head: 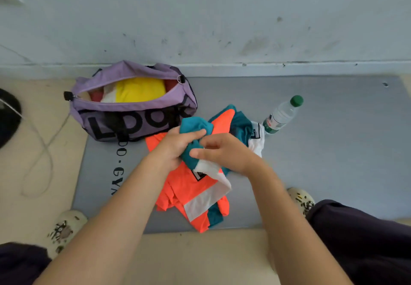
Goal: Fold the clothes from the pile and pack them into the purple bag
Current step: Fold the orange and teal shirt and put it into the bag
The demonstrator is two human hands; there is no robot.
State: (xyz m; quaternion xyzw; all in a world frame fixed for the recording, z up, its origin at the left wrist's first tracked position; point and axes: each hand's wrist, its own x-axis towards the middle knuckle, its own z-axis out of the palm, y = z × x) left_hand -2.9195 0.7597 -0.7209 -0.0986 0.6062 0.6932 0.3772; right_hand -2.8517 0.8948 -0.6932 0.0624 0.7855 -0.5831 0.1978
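Above the grey mat (311,151), your left hand (175,144) and right hand (224,151) both pinched the teal, orange and white shirt (195,193), probably to straighten it for folding, beside the open purple bag (138,115).

bare forearms (115,213), dark navy trousers (364,240), and cream clogs (66,229) studded with dark charms.

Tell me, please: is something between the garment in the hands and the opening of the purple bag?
Nothing visible blocks it. The purple bag is unzipped beyond the left hand and right hand, which hold the orange-teal garment. Yellow clothing already fills much of the opening.
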